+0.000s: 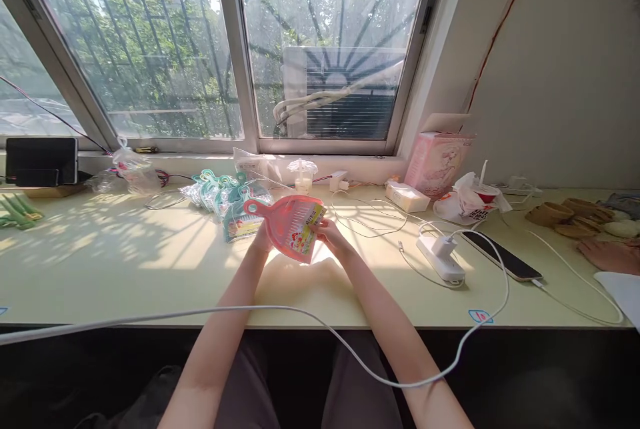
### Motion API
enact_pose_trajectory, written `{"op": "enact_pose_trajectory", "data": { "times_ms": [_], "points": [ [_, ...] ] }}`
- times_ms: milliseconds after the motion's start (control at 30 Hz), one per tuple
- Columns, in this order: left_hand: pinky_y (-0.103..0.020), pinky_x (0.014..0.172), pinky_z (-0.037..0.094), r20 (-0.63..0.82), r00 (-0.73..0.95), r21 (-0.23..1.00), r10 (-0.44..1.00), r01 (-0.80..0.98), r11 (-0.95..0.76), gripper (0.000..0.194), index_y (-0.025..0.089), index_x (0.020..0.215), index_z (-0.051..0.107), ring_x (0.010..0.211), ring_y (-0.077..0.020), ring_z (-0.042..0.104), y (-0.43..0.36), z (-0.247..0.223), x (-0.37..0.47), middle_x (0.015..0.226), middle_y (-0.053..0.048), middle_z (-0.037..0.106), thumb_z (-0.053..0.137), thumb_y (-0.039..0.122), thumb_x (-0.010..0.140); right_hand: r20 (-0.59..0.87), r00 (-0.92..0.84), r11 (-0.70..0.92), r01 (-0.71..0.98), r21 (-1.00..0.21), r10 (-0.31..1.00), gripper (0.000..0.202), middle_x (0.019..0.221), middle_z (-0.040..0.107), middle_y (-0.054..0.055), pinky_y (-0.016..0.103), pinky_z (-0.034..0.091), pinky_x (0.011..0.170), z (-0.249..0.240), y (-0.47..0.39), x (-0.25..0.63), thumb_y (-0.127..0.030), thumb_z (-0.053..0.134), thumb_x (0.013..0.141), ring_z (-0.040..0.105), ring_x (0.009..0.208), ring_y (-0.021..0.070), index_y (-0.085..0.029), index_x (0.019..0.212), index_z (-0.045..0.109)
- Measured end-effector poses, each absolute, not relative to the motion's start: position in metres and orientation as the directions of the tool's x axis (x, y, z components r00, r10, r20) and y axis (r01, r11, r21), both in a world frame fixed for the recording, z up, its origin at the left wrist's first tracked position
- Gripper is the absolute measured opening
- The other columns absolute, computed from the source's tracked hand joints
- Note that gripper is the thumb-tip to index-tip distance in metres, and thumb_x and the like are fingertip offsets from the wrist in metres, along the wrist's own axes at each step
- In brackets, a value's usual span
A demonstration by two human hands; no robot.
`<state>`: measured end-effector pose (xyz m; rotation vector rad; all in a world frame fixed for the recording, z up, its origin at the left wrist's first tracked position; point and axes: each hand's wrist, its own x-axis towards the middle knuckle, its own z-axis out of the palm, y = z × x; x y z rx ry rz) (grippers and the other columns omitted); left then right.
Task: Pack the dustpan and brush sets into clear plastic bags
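Between my hands, above the table, is a small pink dustpan [286, 222] with a teal-edged hanging hole in its handle and a colourful printed label [304, 232]. The handle points up and to the left. My left hand [261, 239] supports it from the lower left, with most of its fingers hidden behind the pan. My right hand [327, 232] grips the right edge by the label, thumb in front. Just behind lies a pile of teal dustpans [215, 192] in clear plastic wrap.
A white cable [280, 308] crosses in front of my forearms. To the right are a power strip [440, 258], a phone [503, 256], a pink box [440, 161] and a person's hand [607, 255]. A lidded cup [303, 177] stands near the window; a tablet [42, 161] is far left.
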<state>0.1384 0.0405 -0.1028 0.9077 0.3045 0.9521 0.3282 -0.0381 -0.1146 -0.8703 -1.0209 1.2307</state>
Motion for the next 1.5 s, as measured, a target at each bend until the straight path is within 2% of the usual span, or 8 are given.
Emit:
{"op": "enact_pose_trajectory", "data": {
  "times_ms": [200, 333, 733, 933, 1067, 1133, 1300, 1500],
  "points": [
    [-0.056, 0.114, 0.051, 0.186, 0.372, 0.778, 0.91, -0.621, 0.095, 0.061, 0.023, 0.142, 0.065, 0.141, -0.0397, 0.058, 0.055, -0.1, 0.127, 0.13, -0.013, 0.076, 0.073, 0.054, 0.091, 0.118, 0.105, 0.142, -0.265, -0.954, 0.987, 0.045, 0.089, 0.081, 0.009, 0.043, 0.06, 0.078, -0.11, -0.038, 0.333, -0.04, 0.096, 0.052, 0.075, 0.086, 0.0299, -0.019, 0.087, 0.077],
    [-0.052, 0.112, 0.052, 0.207, 0.361, 0.744, 0.909, -0.662, 0.093, 0.068, 0.025, 0.153, 0.056, 0.142, -0.0332, 0.059, 0.058, -0.093, 0.113, 0.143, -0.014, 0.069, 0.056, 0.066, 0.098, 0.109, 0.166, 0.151, -0.266, -0.952, 0.98, 0.039, 0.091, 0.082, 0.008, 0.042, 0.06, 0.08, -0.104, -0.039, 0.338, -0.034, 0.091, 0.054, 0.075, 0.088, 0.0285, -0.019, 0.086, 0.076],
    [-0.041, 0.104, 0.054, 0.187, 0.192, 0.652, 0.963, -0.758, 0.024, 0.042, 0.027, 0.131, 0.068, 0.132, -0.0262, 0.063, 0.076, -0.104, 0.096, 0.142, -0.013, 0.068, 0.056, 0.053, 0.1, 0.091, 0.351, 0.183, -0.238, -0.954, 0.932, 0.032, 0.09, 0.081, 0.006, 0.038, 0.061, 0.076, -0.101, -0.039, 0.343, -0.029, 0.089, 0.064, 0.076, 0.084, 0.0251, -0.021, 0.089, 0.071],
    [-0.021, 0.074, 0.058, 0.012, -0.022, 0.699, 1.0, -0.715, -0.024, 0.036, 0.033, 0.123, 0.07, 0.092, -0.0138, 0.071, 0.084, -0.111, 0.098, 0.108, -0.003, 0.074, 0.071, 0.018, 0.089, 0.086, 0.309, 0.165, -0.24, -0.957, 0.947, 0.029, 0.086, 0.081, 0.005, 0.036, 0.061, 0.073, -0.096, -0.043, 0.341, -0.026, 0.086, 0.063, 0.075, 0.081, 0.0243, -0.02, 0.089, 0.073],
    [-0.021, 0.063, 0.056, -0.03, 0.117, 0.695, 0.993, -0.711, 0.104, 0.01, 0.024, 0.106, 0.072, 0.068, -0.0117, 0.065, 0.081, -0.11, 0.105, 0.082, -0.002, 0.068, 0.068, 0.029, 0.098, 0.077, 0.26, 0.132, -0.203, -0.97, 0.963, 0.03, 0.087, 0.082, 0.007, 0.035, 0.06, 0.068, -0.1, -0.041, 0.334, -0.026, 0.087, 0.06, 0.076, 0.079, 0.0253, -0.02, 0.086, 0.073],
    [-0.022, 0.064, 0.056, -0.019, 0.174, 0.718, 0.985, -0.683, 0.134, 0.017, 0.022, 0.101, 0.072, 0.066, -0.0117, 0.064, 0.078, -0.111, 0.106, 0.082, -0.002, 0.068, 0.071, 0.038, 0.098, 0.064, 0.256, 0.113, -0.181, -0.977, 0.964, 0.031, 0.085, 0.081, 0.007, 0.035, 0.059, 0.067, -0.103, -0.039, 0.334, -0.027, 0.088, 0.059, 0.076, 0.078, 0.0254, -0.019, 0.085, 0.074],
    [-0.023, 0.076, 0.057, -0.039, 0.139, 0.856, 0.99, -0.507, 0.105, 0.015, 0.022, 0.101, 0.073, 0.08, -0.0131, 0.069, 0.075, -0.113, 0.1, 0.094, -0.004, 0.075, 0.08, 0.029, 0.09, 0.043, 0.247, 0.081, -0.143, -0.986, 0.968, 0.034, 0.08, 0.08, 0.007, 0.036, 0.059, 0.067, -0.104, -0.04, 0.343, -0.031, 0.092, 0.056, 0.075, 0.077, 0.0267, -0.019, 0.083, 0.076],
    [-0.042, 0.102, 0.051, 0.192, -0.015, 0.967, 0.981, -0.17, -0.192, 0.024, 0.023, 0.093, 0.073, 0.124, -0.0322, 0.062, 0.068, -0.104, 0.112, 0.111, -0.012, 0.072, 0.073, 0.046, 0.091, 0.054, 0.325, 0.101, -0.13, -0.986, 0.944, 0.032, 0.084, 0.081, 0.009, 0.038, 0.06, 0.07, -0.108, -0.038, 0.36, -0.029, 0.089, 0.058, 0.076, 0.083, 0.03, -0.018, 0.086, 0.076]
  ]
}}
